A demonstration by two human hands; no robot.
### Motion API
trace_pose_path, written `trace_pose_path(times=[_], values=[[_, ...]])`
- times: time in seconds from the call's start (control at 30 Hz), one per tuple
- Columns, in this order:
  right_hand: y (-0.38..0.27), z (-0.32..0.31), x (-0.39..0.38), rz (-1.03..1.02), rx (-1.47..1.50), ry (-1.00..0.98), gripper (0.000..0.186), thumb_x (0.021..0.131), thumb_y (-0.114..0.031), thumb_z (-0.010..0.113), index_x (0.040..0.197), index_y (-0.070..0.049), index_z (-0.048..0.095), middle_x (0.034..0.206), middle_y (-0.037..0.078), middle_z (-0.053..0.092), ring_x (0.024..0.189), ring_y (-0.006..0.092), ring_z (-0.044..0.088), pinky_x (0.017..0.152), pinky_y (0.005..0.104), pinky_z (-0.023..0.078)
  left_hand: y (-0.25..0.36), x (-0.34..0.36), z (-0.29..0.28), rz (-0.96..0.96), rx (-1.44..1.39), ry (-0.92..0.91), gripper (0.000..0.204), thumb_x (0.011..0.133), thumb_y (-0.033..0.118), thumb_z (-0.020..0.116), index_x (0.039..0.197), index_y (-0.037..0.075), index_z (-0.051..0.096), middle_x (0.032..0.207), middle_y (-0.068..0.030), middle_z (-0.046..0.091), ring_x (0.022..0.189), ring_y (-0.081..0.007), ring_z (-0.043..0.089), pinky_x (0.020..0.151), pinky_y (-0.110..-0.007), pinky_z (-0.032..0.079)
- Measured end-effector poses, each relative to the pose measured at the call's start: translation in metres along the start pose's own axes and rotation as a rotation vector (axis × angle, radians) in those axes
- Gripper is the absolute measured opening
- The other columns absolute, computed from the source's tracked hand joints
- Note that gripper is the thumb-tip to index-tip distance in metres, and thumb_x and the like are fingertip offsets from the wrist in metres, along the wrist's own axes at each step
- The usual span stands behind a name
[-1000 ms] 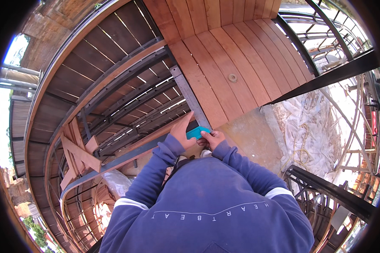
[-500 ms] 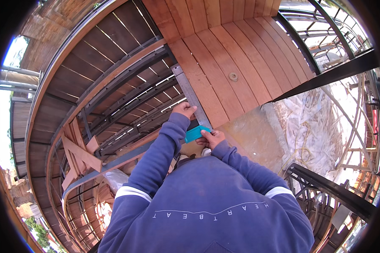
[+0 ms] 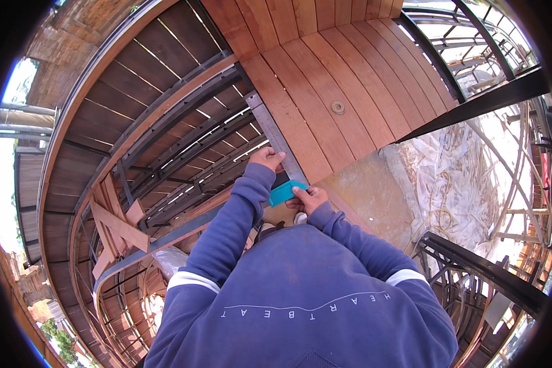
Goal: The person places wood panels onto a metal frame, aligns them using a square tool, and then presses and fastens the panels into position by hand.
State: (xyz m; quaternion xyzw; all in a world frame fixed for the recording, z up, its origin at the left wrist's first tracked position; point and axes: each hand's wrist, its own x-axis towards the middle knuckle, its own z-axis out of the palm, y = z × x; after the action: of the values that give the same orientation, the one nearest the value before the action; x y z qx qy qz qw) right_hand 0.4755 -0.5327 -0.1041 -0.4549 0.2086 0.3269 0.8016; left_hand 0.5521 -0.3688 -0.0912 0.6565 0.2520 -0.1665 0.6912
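- The grey, straight, ruler-like metal blade (image 3: 267, 124) lies just ahead of my hands, its long axis running from near my right hand out toward 11 o'clock.
- At its near end sits the turquoise, blocky handle (image 3: 286, 193), set across the blade, pointing roughly from 8 to 2 o'clock.
- My right hand (image 3: 308, 200) grips that handle by its right end, thumb on top; the handle lies at its 9 o'clock.
- My left hand (image 3: 266, 159) is at 10 to 11 o'clock from the right one, fingers curled in beside the blade's left edge; I cannot tell whether they pinch it or hold something small.
- So the right hand is nearer the handle, the left nearer the blade's far tip.
- The blade runs along the left edge of the flat, reddish-brown wooden boards (image 3: 325, 122), which spread from 12 to 2 o'clock.
- On them a pale, ring-shaped disc (image 3: 338, 108) lies well apart, between 12 and 1.
- Dark metal slatted framing (image 3: 187, 150) fills 9 to 11 o'clock.
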Motion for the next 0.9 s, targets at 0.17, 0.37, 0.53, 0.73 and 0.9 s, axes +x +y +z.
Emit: trace_pose_path(times=[0.17,0.37,0.53,0.73,0.9], values=[[-0.0012,0.0005,-0.0011,-0.003,-0.004,0.000,0.026,0.084,-0.019,0.059,0.090,0.006,0.057,0.075,0.013,0.063,0.065,0.0195,0.063,0.062,0.0298,0.055,-0.0061,0.0037,-0.0019,0.001,-0.013,-0.010,0.019,0.081,0.014,0.061,0.091,-0.001,0.055,0.079,-0.0071,0.062,0.064,-0.0123,0.058,0.057,-0.026,0.050],[-0.0008,-0.0001,0.0019,-0.009,-0.003,0.011,0.030,0.083,-0.019,0.061,0.088,0.009,0.054,0.076,0.016,0.062,0.065,0.0207,0.063,0.061,0.0295,0.055,-0.0030,0.0031,-0.0016,0.000,0.015,0.009,0.021,0.081,0.015,0.062,0.091,-0.001,0.054,0.079,-0.0064,0.061,0.064,-0.0120,0.058,0.057,-0.026,0.050],[-0.0023,0.0008,0.0006,-0.005,-0.003,0.013,0.031,0.082,-0.019,0.061,0.087,0.011,0.053,0.076,0.017,0.062,0.064,0.0213,0.064,0.060,0.0297,0.055,-0.0048,0.0037,-0.0015,-0.015,-0.024,0.013,0.020,0.081,0.014,0.062,0.091,-0.001,0.054,0.080,-0.0066,0.061,0.065,-0.0127,0.059,0.058,-0.026,0.050],[0.0005,-0.0016,0.0037,-0.015,-0.014,0.011,0.031,0.082,-0.019,0.061,0.086,0.010,0.053,0.076,0.016,0.061,0.064,0.0213,0.064,0.060,0.0300,0.056,-0.0019,0.0030,-0.0006,-0.021,-0.026,-0.010,0.016,0.082,0.012,0.060,0.090,0.000,0.054,0.080,-0.0070,0.062,0.067,-0.0135,0.060,0.060,-0.026,0.052],[-0.0045,0.0024,-0.0012,0.001,0.012,0.003,0.030,0.082,-0.018,0.061,0.087,0.010,0.052,0.076,0.017,0.061,0.065,0.0216,0.064,0.060,0.0302,0.056,-0.0044,0.0043,-0.0018,0.000,-0.044,-0.031,0.015,0.082,0.012,0.060,0.089,0.000,0.054,0.079,-0.0065,0.061,0.066,-0.0134,0.060,0.059,-0.026,0.052]])
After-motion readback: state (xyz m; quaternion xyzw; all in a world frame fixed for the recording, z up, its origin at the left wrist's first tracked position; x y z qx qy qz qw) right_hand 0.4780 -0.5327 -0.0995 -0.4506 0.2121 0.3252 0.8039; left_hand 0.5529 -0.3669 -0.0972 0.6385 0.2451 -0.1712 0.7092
